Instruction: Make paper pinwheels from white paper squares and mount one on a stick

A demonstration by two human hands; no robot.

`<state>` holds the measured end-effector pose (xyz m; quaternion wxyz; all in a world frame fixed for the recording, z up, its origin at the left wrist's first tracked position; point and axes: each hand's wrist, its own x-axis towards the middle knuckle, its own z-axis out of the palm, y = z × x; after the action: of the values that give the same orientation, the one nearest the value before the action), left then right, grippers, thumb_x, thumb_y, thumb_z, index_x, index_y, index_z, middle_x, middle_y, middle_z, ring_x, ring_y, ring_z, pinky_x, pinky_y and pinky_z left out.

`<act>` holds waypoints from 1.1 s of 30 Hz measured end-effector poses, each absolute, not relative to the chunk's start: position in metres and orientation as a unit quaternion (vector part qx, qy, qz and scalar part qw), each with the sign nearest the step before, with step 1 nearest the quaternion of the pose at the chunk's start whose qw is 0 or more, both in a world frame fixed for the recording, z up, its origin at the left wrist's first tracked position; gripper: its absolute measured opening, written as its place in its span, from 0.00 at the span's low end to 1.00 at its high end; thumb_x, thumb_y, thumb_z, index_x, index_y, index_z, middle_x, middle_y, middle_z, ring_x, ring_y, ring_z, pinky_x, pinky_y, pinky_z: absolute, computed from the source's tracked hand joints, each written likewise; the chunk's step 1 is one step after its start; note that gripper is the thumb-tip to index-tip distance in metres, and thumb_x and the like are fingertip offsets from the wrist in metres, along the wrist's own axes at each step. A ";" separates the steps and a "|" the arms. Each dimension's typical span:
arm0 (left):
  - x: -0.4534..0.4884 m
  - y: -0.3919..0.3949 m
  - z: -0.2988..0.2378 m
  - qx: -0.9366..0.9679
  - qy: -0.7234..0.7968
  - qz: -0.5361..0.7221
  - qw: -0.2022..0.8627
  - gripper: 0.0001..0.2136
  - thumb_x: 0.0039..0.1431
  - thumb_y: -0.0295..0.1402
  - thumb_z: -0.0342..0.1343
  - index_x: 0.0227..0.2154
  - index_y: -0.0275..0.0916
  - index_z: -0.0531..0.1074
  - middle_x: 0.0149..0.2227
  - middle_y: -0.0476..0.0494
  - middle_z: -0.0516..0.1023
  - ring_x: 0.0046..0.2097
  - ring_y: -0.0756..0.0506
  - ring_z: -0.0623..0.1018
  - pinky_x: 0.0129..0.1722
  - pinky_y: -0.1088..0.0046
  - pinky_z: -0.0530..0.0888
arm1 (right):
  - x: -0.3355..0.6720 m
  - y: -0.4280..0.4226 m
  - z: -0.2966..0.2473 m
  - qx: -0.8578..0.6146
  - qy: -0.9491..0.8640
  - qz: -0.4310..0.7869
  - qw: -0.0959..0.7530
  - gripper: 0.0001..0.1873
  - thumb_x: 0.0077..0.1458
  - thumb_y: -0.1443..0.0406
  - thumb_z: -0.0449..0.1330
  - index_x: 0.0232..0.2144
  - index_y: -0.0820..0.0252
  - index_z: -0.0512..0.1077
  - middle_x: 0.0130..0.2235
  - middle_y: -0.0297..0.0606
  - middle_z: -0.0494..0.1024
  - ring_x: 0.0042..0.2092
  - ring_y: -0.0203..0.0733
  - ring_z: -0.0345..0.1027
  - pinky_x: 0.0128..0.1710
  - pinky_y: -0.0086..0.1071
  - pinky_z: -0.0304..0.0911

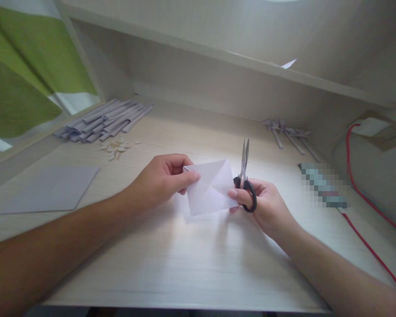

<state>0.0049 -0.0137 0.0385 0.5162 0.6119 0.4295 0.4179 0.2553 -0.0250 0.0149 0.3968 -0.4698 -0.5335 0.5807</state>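
Note:
A folded white paper (211,187) with diagonal creases is held just above the light wooden desk (185,264) between both hands. My left hand (163,178) pinches its left edge, thumb on top. My right hand (264,204) pinches the paper's right edge with the thumb while its fingers hold black-handled scissors (246,176), whose closed blades point up and away from me.
A pile of folded grey paper strips (102,121) lies at the back left, with small paper scraps (115,149) before it. A grey sheet (53,187) lies at the left. More folded strips (290,136) sit at the back right. A red cable (366,198) runs along the right.

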 end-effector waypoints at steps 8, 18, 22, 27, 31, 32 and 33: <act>0.008 -0.013 0.035 0.602 0.444 0.371 0.551 0.09 0.53 0.36 0.64 0.24 0.37 0.74 0.21 0.52 0.72 0.26 0.51 0.71 0.27 0.76 0.65 | 0.258 -0.026 0.012 -0.466 -0.527 0.600 0.382 0.15 0.45 0.57 0.78 0.28 0.61 0.81 0.27 0.36 0.77 0.29 0.38 0.67 0.31 0.33 0.63; 0.007 -0.019 0.026 0.618 0.407 0.279 0.612 0.12 0.58 0.41 0.63 0.30 0.36 0.80 0.28 0.47 0.77 0.29 0.49 0.72 0.29 0.75 0.65 | 0.260 -0.023 0.009 -0.474 -0.525 0.545 0.450 0.13 0.50 0.57 0.76 0.27 0.59 0.79 0.27 0.34 0.76 0.29 0.38 0.66 0.31 0.32 0.61; 0.008 -0.019 0.027 0.612 0.408 0.301 0.606 0.11 0.59 0.38 0.61 0.26 0.36 0.77 0.25 0.49 0.73 0.28 0.50 0.70 0.29 0.75 0.65 | 0.259 -0.023 0.010 -0.461 -0.534 0.554 0.443 0.13 0.51 0.58 0.75 0.26 0.61 0.79 0.27 0.35 0.78 0.29 0.38 0.68 0.32 0.32 0.62; 0.009 -0.017 0.034 0.620 0.415 0.347 0.569 0.13 0.59 0.38 0.59 0.24 0.36 0.73 0.22 0.50 0.71 0.25 0.51 0.69 0.27 0.75 0.65 | 0.258 -0.023 0.013 -0.470 -0.549 0.547 0.422 0.14 0.52 0.57 0.75 0.27 0.61 0.79 0.26 0.36 0.79 0.28 0.37 0.71 0.32 0.32 0.64; 0.007 -0.015 0.037 0.605 0.437 0.428 0.510 0.13 0.60 0.37 0.58 0.22 0.37 0.69 0.20 0.50 0.70 0.24 0.51 0.69 0.26 0.74 0.66 | 0.256 -0.021 0.015 -0.475 -0.548 0.571 0.385 0.18 0.53 0.52 0.72 0.29 0.62 0.78 0.30 0.38 0.80 0.28 0.37 0.71 0.31 0.31 0.65; 0.006 -0.015 0.037 0.597 0.444 0.452 0.493 0.12 0.60 0.37 0.58 0.23 0.37 0.69 0.20 0.51 0.69 0.24 0.51 0.69 0.26 0.74 0.66 | 0.256 -0.022 0.016 -0.473 -0.554 0.581 0.363 0.19 0.54 0.51 0.71 0.29 0.62 0.78 0.30 0.38 0.80 0.28 0.37 0.71 0.30 0.31 0.66; 0.005 -0.014 0.038 0.588 0.449 0.475 0.476 0.12 0.59 0.36 0.58 0.23 0.38 0.69 0.20 0.51 0.69 0.23 0.51 0.68 0.25 0.74 0.66 | 0.256 -0.022 0.017 -0.470 -0.561 0.591 0.339 0.21 0.54 0.50 0.71 0.30 0.62 0.77 0.31 0.39 0.80 0.28 0.38 0.71 0.30 0.31 0.66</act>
<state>0.0052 -0.0144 0.0379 0.4762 0.5884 0.4491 0.4747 0.2557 -0.0220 0.0169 0.3387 -0.4697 -0.5614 0.5912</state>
